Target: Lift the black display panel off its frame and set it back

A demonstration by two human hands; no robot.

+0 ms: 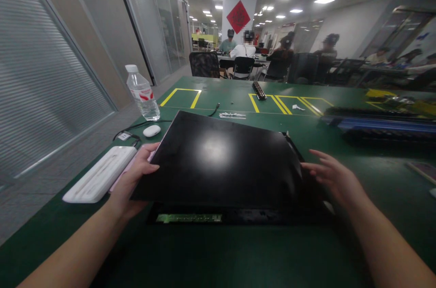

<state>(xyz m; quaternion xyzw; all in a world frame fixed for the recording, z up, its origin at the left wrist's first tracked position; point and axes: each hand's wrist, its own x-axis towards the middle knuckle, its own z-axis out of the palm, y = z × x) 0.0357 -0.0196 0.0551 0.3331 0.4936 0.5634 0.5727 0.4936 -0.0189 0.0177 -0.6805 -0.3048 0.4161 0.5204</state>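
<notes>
Left hand [136, 179] had the black panel [221, 161] by its left edge, thumb pressed on top and fingers curled out of sight underneath; a pinch like that, I'd say, carried the weight while leaving the glossy face untouched. Right hand [332, 179] was open, fingers spread and loose, just beside the panel's right edge; whether the fingertips actually met the edge, I could not tell; it looked more like a steadying guard than a grip.

The panel itself sat in the middle of the green table [238, 256], tilted, its near edge raised over a dark chassis [265, 216]; a strip of green circuit board [189, 218] showed in the gap below, so the panel was lying over the chassis rather than seated flush on it; the far edge looked lower, close to the table.

Off to the left, a white keyboard [100, 173] lay angled away just beside the left hand, likely pushed aside for room; a white mouse [151, 131] and a water bottle [143, 97] stood behind it, well clear of the panel. A small black strip [259, 90] rested farther back among the yellow tape marks [180, 97]; people sat at desks in the distance.
</notes>
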